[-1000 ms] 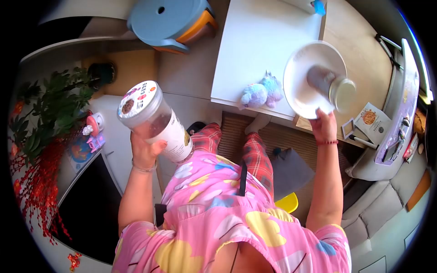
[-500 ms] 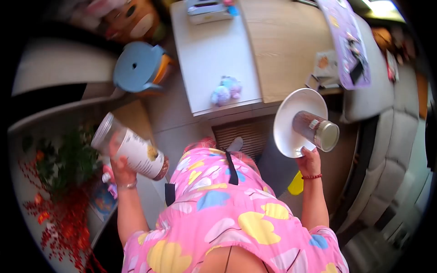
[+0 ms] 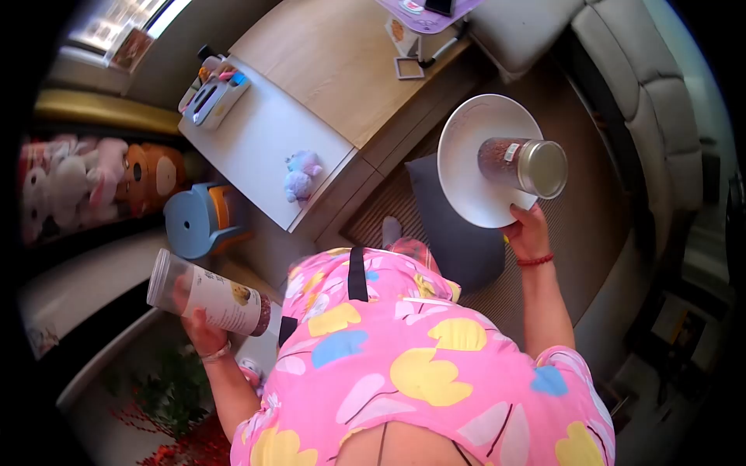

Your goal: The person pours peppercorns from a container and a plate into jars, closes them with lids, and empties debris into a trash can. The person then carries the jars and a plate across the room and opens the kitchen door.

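My left hand (image 3: 200, 326) is wrapped round a large clear plastic jar (image 3: 221, 301), which tilts with its lid to the upper left. A white label covers its side and reddish-brown contents lie at the bottom end. On the right, my right hand (image 3: 528, 230) pinches the near rim of a white plate (image 3: 466, 167). A smaller jar (image 3: 513, 163) with a metallic lid and dark reddish contents stands on that plate. My hands are far apart, on either side of the pink patterned top.
Ahead is a low white and wood table (image 3: 264, 132) with a fluffy toy (image 3: 301, 175) and a tissue box (image 3: 217, 101). A blue stool (image 3: 190, 221) stands at the left, a dark grey cushion (image 3: 454, 225) lies on the floor, and a grey sofa (image 3: 660, 116) is at the right.
The view has turned to the right, so the table now appears further left and more of the sofa shows. Both hands still hold the same things; the left jar now lies closer to level.
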A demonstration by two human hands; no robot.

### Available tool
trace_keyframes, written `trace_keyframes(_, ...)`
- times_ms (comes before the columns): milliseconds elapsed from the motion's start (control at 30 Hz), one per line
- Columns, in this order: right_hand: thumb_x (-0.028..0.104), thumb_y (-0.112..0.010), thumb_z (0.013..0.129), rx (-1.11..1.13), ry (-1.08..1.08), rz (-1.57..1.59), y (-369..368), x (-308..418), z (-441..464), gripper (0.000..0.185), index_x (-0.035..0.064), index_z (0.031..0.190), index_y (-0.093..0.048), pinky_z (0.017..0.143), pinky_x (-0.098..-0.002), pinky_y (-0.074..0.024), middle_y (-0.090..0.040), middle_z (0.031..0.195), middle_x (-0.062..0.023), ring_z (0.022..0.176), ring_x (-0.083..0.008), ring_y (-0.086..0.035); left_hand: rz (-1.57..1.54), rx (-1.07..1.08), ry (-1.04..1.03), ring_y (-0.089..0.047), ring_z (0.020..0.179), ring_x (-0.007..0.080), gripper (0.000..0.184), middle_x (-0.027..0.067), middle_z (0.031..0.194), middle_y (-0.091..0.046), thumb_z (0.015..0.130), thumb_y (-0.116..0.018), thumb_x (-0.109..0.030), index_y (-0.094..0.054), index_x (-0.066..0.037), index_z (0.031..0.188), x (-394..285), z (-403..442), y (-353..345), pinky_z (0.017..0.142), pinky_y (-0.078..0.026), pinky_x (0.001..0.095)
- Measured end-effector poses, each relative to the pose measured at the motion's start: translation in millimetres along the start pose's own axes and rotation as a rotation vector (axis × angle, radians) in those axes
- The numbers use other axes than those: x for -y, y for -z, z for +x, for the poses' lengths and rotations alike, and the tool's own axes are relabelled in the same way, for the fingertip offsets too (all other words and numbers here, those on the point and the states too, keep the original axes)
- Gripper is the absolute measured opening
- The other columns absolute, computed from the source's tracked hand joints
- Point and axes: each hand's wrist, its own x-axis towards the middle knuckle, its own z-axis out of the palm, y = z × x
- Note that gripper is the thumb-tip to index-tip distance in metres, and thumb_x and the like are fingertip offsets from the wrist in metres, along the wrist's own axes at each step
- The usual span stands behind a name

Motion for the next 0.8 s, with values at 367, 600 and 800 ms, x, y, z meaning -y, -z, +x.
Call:
trace_keyframes(367,0.003,-0.055,0.078,-0.351,0.143,0.273,-15,-88,-143,0.044,0.0042,0.120,-0.044,0.077,-0.0326,-0.0539,-0.055,0.112,-0.0095,0.097,-0.0212,-0.058,0.071,0.452,0.082,-0.046,0.111,0.0269,0.074,0.0121,0.122,-0.044,0.074,-0.066,-0.031,-0.029,-0.005,0.132,-5,109,51,0.094,-0.038,0.0406)
trace_keyframes(600,0.005,-0.053,0.078,-0.538,0.119,0.381,-43,-146,-217,0.042,0.0072,0.119,-0.045,0.076,-0.0342,-0.0529,-0.056,0.109,-0.0086,0.095,-0.0205,-0.059,0.124,0.621,0.159,-0.046,0.111,0.0274,0.073,0.0120,0.123,-0.043,0.074,-0.066,-0.030,-0.030,-0.005,0.132,-10,124,70,0.094,-0.039,0.0408)
trace_keyframes(800,0.000,-0.051,0.078,-0.534,0.131,0.420,-28,-167,-260,0.050,0.0091,0.126,-0.039,0.089,-0.0373,-0.0478,-0.047,0.123,-0.0090,0.110,-0.0231,-0.051,0.181,0.705,0.170,-0.045,0.112,0.0281,0.074,0.0130,0.123,-0.043,0.073,-0.067,-0.029,-0.030,-0.005,0.133,-1,113,56,0.094,-0.039,0.0411)
